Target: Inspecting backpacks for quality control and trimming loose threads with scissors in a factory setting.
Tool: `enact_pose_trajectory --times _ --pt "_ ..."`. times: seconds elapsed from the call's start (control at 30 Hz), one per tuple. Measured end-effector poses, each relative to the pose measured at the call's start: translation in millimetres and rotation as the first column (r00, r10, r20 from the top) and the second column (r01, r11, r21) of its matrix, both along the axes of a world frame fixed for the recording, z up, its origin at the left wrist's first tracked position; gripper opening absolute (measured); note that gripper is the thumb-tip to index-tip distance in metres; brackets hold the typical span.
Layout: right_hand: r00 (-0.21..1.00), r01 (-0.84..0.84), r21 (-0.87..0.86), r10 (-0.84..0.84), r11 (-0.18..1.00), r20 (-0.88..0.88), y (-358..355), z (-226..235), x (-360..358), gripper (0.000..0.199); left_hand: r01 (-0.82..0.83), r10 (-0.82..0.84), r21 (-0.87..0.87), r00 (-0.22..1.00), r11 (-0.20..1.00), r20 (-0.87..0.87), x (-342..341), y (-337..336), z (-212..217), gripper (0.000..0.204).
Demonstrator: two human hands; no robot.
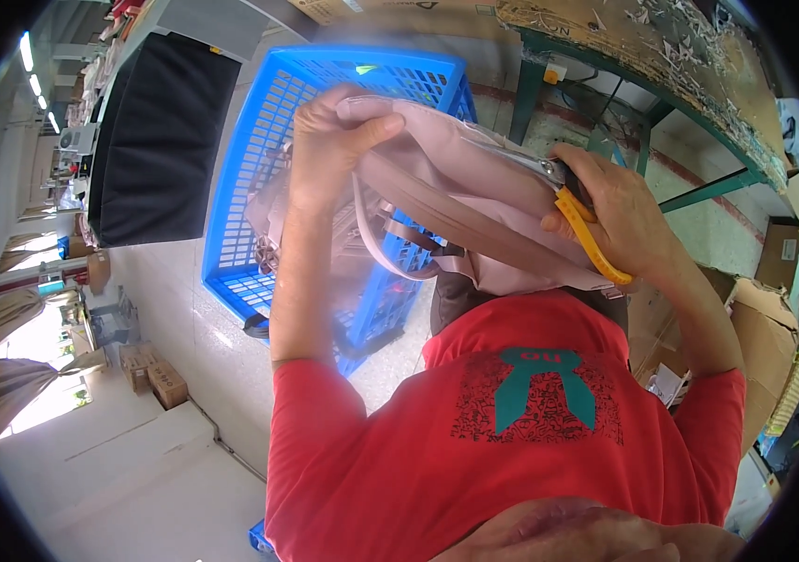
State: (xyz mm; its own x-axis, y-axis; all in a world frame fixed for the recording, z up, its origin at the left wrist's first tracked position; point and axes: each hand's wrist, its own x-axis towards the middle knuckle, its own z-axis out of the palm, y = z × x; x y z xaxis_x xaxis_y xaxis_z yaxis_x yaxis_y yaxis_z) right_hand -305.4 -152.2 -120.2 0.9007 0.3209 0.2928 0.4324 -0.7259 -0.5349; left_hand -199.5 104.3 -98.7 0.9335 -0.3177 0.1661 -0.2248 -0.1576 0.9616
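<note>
Two hands are seen, the left hand at upper centre of the frame and the right hand at centre right. One pink backpack is counted, one pair of yellow-handled scissors, one blue plastic crate (upper centre), and two small cardboard boxes at lower left.

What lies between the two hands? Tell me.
In the head view, the pink backpack spans between them: the left hand grips its top fold, the right hand holds yellow-handled snips against it.
</note>
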Motion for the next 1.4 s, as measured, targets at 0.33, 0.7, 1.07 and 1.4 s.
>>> enact_pose_trajectory --times 0.33,0.7,1.07,1.4 --pt "0.984 -0.001 0.086 0.016 0.996 -0.175 0.3 1.2 -2.0 0.049 0.016 -0.017 -0.020 0.999 1.000 -0.035 -0.2 0.4 -0.9 0.016" --pt "0.991 -0.010 0.073 0.020 0.997 -0.134 0.5 -5.2 3.1 0.051 0.085 -0.084 0.015 0.996 0.996 -0.042 1.1 -7.5 2.4 0.015" --pt "0.867 0.177 0.647 0.193 0.741 -0.459 -11.9 -15.2 -7.0 0.049 0.145 -0.139 0.074 0.987 0.987 -0.080 6.6 -10.4 1.0 0.013" --pt "0.832 0.469 0.657 -0.047 0.590 -0.552 -90.0 -60.1 -27.9 0.050 0.025 -0.026 -0.013 0.998 1.000 -0.065 25.4 27.7 -5.2 0.017"
